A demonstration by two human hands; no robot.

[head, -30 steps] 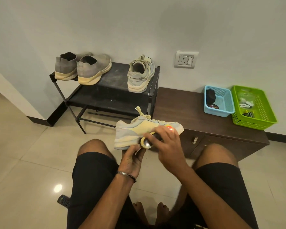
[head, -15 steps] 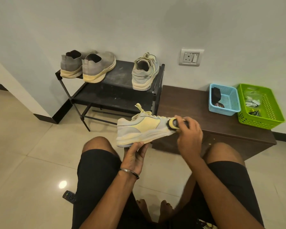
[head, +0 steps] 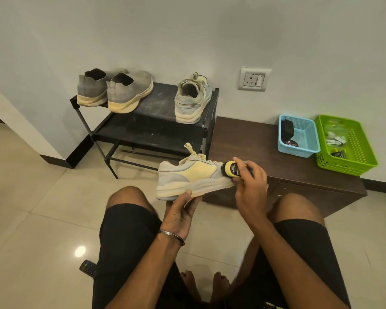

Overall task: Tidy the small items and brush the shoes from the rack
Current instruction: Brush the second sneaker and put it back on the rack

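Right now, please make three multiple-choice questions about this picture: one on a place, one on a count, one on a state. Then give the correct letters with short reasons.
1. Where does the blue basket stand?
A. on the shoe rack
B. on the brown cabinet, left of the green basket
C. on the floor

2. How many shoes stand on the top shelf of the rack?
A. one
B. two
C. three

3. What is the right hand doing?
A. gripping a brush against the toe of the held sneaker
B. resting open on a knee
C. reaching into the green basket

Answers:
1 B: the blue basket sits on the cabinet top beside the green one.
2 C: two grey slip-ons and one laced sneaker stand there.
3 A: the fingers curl round the brush at the toe, while the left hand holds the sole from below.
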